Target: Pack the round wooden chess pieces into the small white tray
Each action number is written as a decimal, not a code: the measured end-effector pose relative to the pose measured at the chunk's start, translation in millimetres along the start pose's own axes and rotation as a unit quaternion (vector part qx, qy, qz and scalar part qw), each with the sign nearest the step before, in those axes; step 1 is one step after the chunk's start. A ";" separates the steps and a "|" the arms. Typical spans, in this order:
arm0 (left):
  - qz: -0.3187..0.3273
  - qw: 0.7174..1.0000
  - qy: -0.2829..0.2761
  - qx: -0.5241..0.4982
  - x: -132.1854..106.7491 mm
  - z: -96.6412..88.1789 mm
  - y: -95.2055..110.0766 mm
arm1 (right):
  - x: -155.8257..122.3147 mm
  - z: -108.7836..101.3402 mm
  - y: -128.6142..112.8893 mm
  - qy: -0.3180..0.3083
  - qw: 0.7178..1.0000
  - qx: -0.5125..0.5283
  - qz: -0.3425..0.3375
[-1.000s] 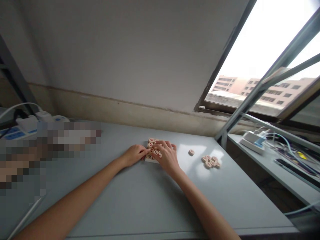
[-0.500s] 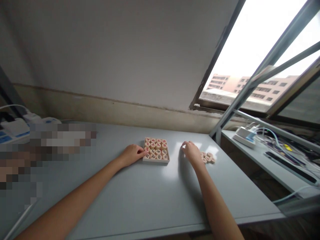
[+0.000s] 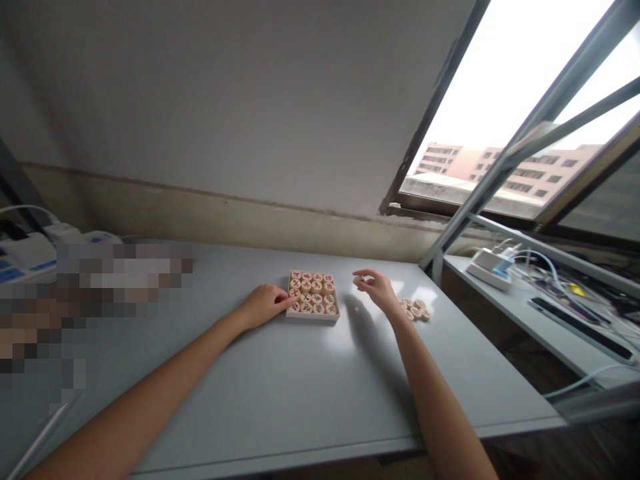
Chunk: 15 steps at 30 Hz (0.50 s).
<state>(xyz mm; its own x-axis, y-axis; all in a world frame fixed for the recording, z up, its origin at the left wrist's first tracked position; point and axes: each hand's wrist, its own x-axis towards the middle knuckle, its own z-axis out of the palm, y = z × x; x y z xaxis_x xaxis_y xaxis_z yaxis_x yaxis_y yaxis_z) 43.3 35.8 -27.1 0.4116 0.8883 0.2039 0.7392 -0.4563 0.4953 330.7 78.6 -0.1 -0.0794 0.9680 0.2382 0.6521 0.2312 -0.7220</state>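
At the far left of a smooth grey bench [image 3: 240, 387] lies a white power strip with blue socket panels [image 3: 37, 268], plugs pushed into it. Just right of it, a blurred-out patch hides part of the surface. Farther right, the person's bare left hand [image 3: 263, 305] rests on the bench with its thumb at the left edge of a shallow, pale open box [image 3: 313, 317]; whether its grip clasps the wall or only steadies it, one cannot tell. The box sits flat near the middle of the bench, filled with round wooden pieces [image 3: 307, 285] in rows, marked with red characters toward the back and dark ones toward the front.

To the right of the box and apart from it, the person's right hand [image 3: 383, 290] is raised above the bench, its grip closed, thumb and fingers pinching one pale round wooden disc [image 3: 359, 281]. A shadow falls below. Beyond that wrist, a small cluster of loose pale wooden discs [image 3: 416, 311] lies on the bench. At the far right, past a grey metal post [image 3: 437, 263], a second grey surface carries another white power strip [image 3: 487, 273] and tangled cables.
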 end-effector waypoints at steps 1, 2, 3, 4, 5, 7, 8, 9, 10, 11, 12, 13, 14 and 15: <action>0.002 1.000 -0.001 0.001 -0.1 -0.1 0.0 | -1.7 5.2 -8.6 -0.018 0.998 0.052 -0.012; 0.003 1.000 -0.001 0.002 -0.2 -0.3 0.1 | -3.9 11.7 -17.0 -0.034 0.995 0.086 -0.032; 0.004 1.000 -0.001 0.003 -0.3 -0.4 0.2 | -6.4 19.4 -24.5 -0.045 0.992 0.100 -0.060; 0.005 1.000 -0.002 0.005 -0.5 -0.5 0.2 | -9.2 27.8 -30.8 -0.051 0.990 0.097 -0.091; 0.005 1.000 -0.002 0.007 -0.6 -0.6 0.3 | -12.2 36.5 -35.7 -0.057 0.987 0.087 -0.121; 0.003 1.000 -0.003 0.010 -0.6 -0.6 0.4 | -17.6 53.1 -41.6 -0.077 0.980 0.063 -0.174; 0.002 1.000 -0.004 0.011 -0.6 -0.5 0.4 | -19.9 60.1 -42.8 -0.084 0.975 0.053 -0.197; 0.001 1.000 -0.005 0.011 -0.5 -0.5 0.3 | -21.7 65.8 -43.4 -0.087 0.971 0.045 -0.217; 0.000 1.000 -0.006 0.011 -0.3 -0.3 0.3 | -23.1 70.0 -43.5 -0.086 0.968 0.039 -0.234; 0.000 1.000 -0.008 0.010 -0.2 -0.2 0.3 | -24.0 72.6 -43.4 -0.078 0.966 0.035 -0.245; -0.001 1.000 -0.009 0.010 0.0 -0.1 0.3 | -24.5 73.9 -43.3 -0.067 0.966 0.035 -0.248; -0.002 1.000 -0.011 0.010 0.1 -0.1 0.4 | -24.6 73.9 -43.2 -0.059 0.966 0.037 -0.248; -0.002 1.000 -0.011 0.010 0.2 -0.1 0.6 | -24.4 73.1 -43.0 -0.056 0.967 0.039 -0.246; -0.002 1.000 -0.012 0.009 0.2 -0.2 0.9 | -24.0 71.6 -42.8 -0.056 0.967 0.041 -0.245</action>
<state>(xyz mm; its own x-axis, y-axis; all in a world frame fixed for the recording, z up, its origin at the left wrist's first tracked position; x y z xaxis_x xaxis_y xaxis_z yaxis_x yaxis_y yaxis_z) 43.9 35.6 -26.4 0.4211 0.8885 0.1821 0.7505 -0.4541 0.4801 250.7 52.5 -21.4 -0.4475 0.7435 0.4969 0.4533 0.6676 -0.5906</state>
